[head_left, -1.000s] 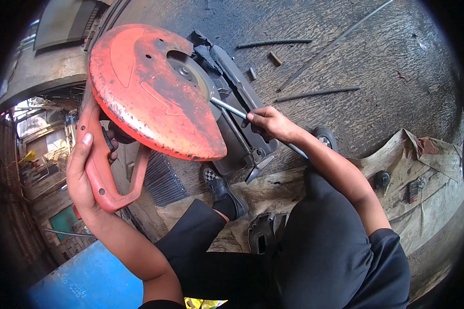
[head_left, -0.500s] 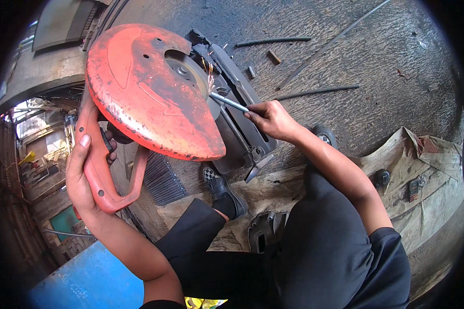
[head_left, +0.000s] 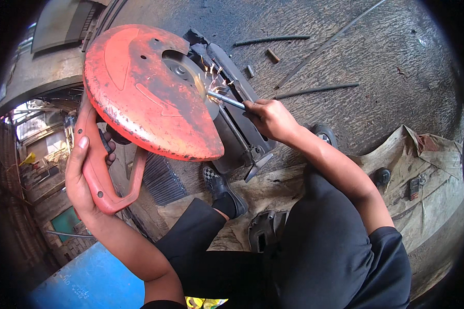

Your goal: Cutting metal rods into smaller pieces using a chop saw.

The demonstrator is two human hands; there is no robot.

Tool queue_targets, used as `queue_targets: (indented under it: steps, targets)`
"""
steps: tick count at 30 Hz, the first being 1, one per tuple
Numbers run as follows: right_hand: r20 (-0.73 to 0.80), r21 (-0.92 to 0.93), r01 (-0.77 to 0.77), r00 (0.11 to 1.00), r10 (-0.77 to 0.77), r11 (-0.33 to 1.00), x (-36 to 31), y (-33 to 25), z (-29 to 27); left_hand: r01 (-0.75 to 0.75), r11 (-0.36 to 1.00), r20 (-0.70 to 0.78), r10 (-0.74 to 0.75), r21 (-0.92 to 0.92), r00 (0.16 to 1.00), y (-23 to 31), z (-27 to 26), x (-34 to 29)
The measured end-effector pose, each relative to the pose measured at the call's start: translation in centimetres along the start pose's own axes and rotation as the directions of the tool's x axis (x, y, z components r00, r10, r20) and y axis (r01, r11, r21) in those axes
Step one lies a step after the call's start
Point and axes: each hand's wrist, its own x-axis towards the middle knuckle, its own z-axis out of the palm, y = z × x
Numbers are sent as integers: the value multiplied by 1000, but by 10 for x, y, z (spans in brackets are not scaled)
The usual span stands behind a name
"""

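My left hand (head_left: pixel 82 172) is wrapped round the red handle of a cut-off saw (head_left: pixel 154 103), with the fingers partly hidden behind the grip at its dark trigger. A worn red guard covers much of the abrasive disc (head_left: pixel 191 69). In my right hand (head_left: pixel 269 117) is a thin metal rod (head_left: pixel 226 99), its far end touching the edge of the disc. Bright sparks fly up from that contact. Beneath lies the saw's dark grey base (head_left: pixel 239 131), with a threaded clamp screw and a flat crank handle at its near end.
Two dark bars (head_left: pixel 317 90), a long thin rod (head_left: pixel 330 44) and short cut pieces (head_left: pixel 273 55) lie on the rough floor to the right. A dirty cloth sheet (head_left: pixel 412 175) spreads at the near right. At lower left stands a blue surface (head_left: pixel 95 278). My shoe (head_left: pixel 222 190) is close to the base.
The sparks are more numerous and spread wider. My right hand and the rod have shifted slightly left, and the saw guard has moved a little left too. Both grips stay the same.
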Motion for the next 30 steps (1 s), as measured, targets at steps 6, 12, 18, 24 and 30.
queue_targets:
  steps: [6,12,18,24,30]
  targets:
    - [5,-161,-6,1000,7,987,-1,-1,-5,-21,999,-9,21,34,1000,7,4,-3]
    - [122,122,-389,919,376,913,3,2,-13,-14,997,66,9,76,998,-3,-1,4]
    - [-33,54,-166,985,168,985,-2,6,4,-20,997,14,19,79,1000,4,5,-3]
    - [-112,-76,-66,992,57,995,-3,4,5,-1,998,32,-1,64,999,3,4,-2]
    - [-62,-59,-60,996,56,996,-2,3,4,22,1000,52,-23,18,998,0,-6,1]
